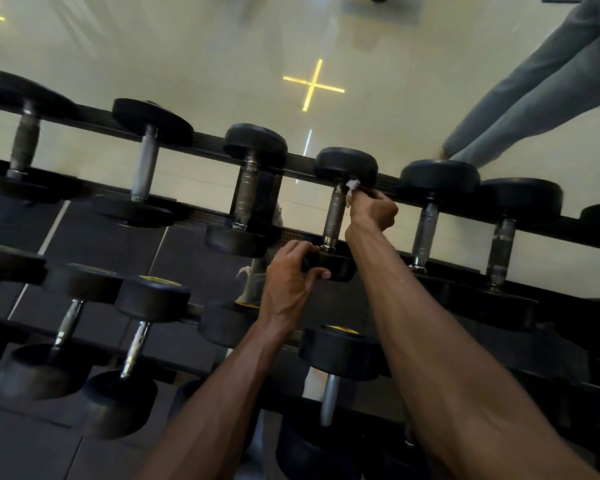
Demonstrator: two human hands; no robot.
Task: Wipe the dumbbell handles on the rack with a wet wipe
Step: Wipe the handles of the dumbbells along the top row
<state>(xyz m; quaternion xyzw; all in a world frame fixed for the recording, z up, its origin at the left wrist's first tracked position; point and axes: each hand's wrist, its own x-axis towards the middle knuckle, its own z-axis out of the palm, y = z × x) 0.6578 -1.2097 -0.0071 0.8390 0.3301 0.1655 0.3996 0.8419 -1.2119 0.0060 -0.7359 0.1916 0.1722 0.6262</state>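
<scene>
I see the rack holding rows of dumbbells. On its top row, my left hand grips one dumbbell's near head; my right hand pinches the wet wipe against the handle's far end.

Dumbbells sit side by side across the upper rack rail; lower row toward 7 o'clock; a person's legs at 2 o'clock.
</scene>
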